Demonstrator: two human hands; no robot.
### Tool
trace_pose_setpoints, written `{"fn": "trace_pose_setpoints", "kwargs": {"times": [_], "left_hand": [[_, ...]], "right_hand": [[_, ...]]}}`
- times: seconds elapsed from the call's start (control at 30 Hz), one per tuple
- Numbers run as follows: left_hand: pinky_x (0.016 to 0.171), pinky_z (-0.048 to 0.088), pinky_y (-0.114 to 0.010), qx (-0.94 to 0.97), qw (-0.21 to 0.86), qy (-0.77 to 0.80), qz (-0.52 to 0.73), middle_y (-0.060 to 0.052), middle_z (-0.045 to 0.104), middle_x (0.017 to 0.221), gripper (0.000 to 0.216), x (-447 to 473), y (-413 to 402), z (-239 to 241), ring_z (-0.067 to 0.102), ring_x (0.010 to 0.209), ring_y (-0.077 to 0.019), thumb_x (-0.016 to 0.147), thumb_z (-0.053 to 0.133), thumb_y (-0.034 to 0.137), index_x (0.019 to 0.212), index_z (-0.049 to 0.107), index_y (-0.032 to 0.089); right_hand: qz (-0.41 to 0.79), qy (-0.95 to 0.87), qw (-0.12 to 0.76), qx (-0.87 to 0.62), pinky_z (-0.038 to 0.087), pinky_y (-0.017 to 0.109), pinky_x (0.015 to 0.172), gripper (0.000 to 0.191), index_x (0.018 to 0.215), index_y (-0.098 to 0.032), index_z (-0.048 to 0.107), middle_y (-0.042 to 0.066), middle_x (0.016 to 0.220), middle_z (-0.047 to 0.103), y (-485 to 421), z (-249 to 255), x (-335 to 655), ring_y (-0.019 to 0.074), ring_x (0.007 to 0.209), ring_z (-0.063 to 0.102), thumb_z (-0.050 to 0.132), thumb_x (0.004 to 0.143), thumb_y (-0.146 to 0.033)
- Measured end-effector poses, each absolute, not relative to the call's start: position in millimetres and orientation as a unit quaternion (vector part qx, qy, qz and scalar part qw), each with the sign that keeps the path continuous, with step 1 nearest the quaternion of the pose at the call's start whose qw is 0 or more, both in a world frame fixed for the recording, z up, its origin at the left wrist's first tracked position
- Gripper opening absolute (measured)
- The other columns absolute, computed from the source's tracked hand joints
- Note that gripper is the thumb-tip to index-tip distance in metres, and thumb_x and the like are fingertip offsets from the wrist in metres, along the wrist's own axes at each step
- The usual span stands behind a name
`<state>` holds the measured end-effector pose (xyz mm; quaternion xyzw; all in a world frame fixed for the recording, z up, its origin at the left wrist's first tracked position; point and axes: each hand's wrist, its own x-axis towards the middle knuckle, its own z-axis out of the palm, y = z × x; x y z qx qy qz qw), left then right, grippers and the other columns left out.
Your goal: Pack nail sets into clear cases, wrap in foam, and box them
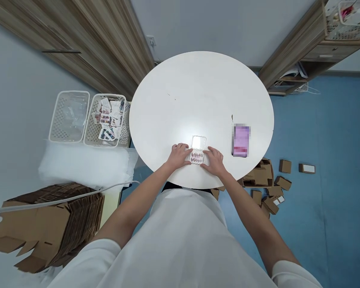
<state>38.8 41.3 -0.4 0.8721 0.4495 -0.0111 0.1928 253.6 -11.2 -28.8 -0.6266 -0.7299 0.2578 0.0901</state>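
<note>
"How were the arms placed?"

"Both reached forward from white short sleeves (103, 248), the forearms slanting inward so that the hands nearly met in front of the body. Both hands lay low, backs turned up."

"And how far open were they?"

"The left hand (177, 157) had its fingers slightly bent, with forefinger and thumb parted along one side of a small clear case (197, 162). The right hand (214, 161) mirrored it on the other side. They stood apart from each other, the case between them, fingertips touching its edges. Whether they pressed firmly on it, I couldn't tell."

"What was the case like?"

"It lay near the body-side edge of the white surface (198, 88), its lid (199, 142) folded open away from the person. Inside were two rows of small pink pieces (197, 157)."

"Anything else on the surface?"

"A pinkish-purple rectangular thing (241, 140), pixelated, well to the right of the right hand."

"And beyond that?"

"To the left, a white basket (125, 128) full of printed cards (109, 120), with a second basket (55, 120) of clear plastic just beside it. Nearer the person came white wrapping (87, 164), then a stack of flattened cardboard (75, 228). To the right, small brown boxes (283, 183) were scattered over the blue floor (312, 128), beside an open carton (258, 185)."
</note>
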Motion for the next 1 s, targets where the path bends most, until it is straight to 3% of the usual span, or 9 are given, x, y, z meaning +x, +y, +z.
{"fn": "trace_pose_setpoints", "kwargs": {"times": [0.47,1.0], "left_hand": [[0.096,0.015,-0.05,0.879,0.189,0.438,-0.013,-0.01,0.04,0.132,0.057,39.0,41.4,-7.6,0.026,0.125,-0.0319,0.065,0.065,0.045,0.117,0.049,0.029],[0.097,0.015,-0.052,0.858,0.224,0.461,-0.018,-0.009,0.044,0.13,0.056,41.0,34.6,-6.2,0.027,0.125,-0.0324,0.068,0.064,0.039,0.12,0.046,0.031]], "right_hand": [[0.24,-0.724,0.069,-0.643,0.023,0.047,0.095,0.059,0.122,-0.024,0.042,0.011,0.136,0.03,-15.9,-27.1,250.0,0.0305,0.121,0.027,0.056,0.068,-0.045],[0.258,-0.7,0.046,-0.664,0.023,0.047,0.095,0.06,0.124,-0.026,0.039,0.01,0.138,0.028,-17.1,-23.2,247.0,0.0301,0.124,0.025,0.056,0.068,-0.042]]}}
